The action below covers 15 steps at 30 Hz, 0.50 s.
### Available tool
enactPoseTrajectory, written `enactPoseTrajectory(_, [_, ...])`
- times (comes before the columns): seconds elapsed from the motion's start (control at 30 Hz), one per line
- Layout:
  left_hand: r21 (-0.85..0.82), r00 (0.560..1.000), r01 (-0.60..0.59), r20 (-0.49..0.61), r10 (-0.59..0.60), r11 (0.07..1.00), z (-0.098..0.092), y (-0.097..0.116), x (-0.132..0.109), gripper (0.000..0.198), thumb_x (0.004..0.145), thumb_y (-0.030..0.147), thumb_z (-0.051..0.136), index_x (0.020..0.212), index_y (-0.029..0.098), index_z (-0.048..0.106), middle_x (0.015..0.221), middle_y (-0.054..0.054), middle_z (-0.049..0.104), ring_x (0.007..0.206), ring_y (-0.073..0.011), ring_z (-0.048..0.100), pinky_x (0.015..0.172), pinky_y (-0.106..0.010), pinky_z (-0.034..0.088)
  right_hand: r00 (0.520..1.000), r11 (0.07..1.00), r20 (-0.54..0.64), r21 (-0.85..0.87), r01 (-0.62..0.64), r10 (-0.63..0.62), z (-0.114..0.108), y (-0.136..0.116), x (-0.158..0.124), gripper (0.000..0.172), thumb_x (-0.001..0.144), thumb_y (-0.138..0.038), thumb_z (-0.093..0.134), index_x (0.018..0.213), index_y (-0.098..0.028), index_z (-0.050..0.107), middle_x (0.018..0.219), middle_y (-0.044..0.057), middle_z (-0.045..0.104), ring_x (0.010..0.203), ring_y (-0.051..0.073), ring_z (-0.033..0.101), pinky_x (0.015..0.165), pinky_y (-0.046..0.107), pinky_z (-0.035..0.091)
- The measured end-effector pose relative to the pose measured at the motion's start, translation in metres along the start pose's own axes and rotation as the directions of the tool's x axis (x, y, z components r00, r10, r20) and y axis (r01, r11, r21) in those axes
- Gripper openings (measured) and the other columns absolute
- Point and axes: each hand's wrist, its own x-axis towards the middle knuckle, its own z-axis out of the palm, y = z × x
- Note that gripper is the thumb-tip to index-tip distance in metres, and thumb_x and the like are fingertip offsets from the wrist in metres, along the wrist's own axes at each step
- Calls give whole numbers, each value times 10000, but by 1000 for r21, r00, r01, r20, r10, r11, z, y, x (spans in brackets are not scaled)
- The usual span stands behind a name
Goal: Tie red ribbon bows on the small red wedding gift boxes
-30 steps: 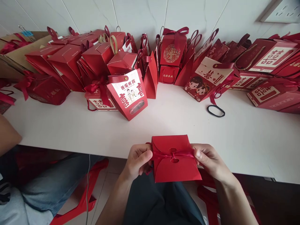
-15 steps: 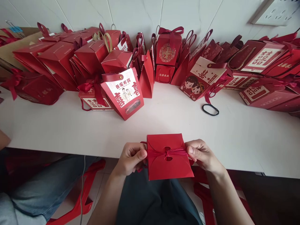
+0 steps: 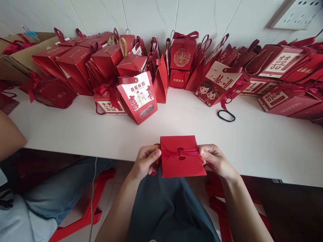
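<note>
I hold a small red gift box (image 3: 182, 164) over the front edge of the white table (image 3: 176, 127), its curved flaps closed on top. A red ribbon (image 3: 179, 153) is knotted across the middle of the box. My left hand (image 3: 147, 160) is closed on the ribbon's left end at the box's left side. My right hand (image 3: 213, 158) is closed on the ribbon's right end at the box's right side. Both hands pinch the ribbon with thumb and fingers.
Many red gift boxes and bags (image 3: 141, 67) line the back of the table along the wall. A printed red box (image 3: 138, 97) leans near the middle. A black hair tie (image 3: 226, 115) lies to the right. Another person's arm (image 3: 10, 137) and jeans (image 3: 50, 191) are at left.
The box and both hands have shifted slightly away from me, further onto the table edge. The grip on the ribbon ends is the same.
</note>
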Motion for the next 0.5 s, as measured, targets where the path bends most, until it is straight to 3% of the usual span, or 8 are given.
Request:
enactPoseTrajectory(0.17, [-2, 998, -29, -47, 29, 1000, 3, -4, -5, 527, 802, 566, 569, 513, 162, 391, 391, 81, 323, 254, -18, 263, 281, -160, 239, 999, 999, -7, 9, -38, 38, 3, -2, -1, 525, 851, -552, 549, 529, -176, 375, 496, -69, 272, 411, 43, 169, 381, 211, 130])
enactPoseTrajectory(0.5, [88, 1000, -13, -5, 13, 996, -1, 1, -2, 518, 811, 537, 560, 504, 169, 362, 430, 60, 354, 287, -21, 275, 287, -166, 207, 992, 992, 32, -19, -124, 125, -4, -3, -3, 523, 839, -580, 543, 543, -177, 388, 509, -64, 286, 426, 50, 224, 390, 201, 166])
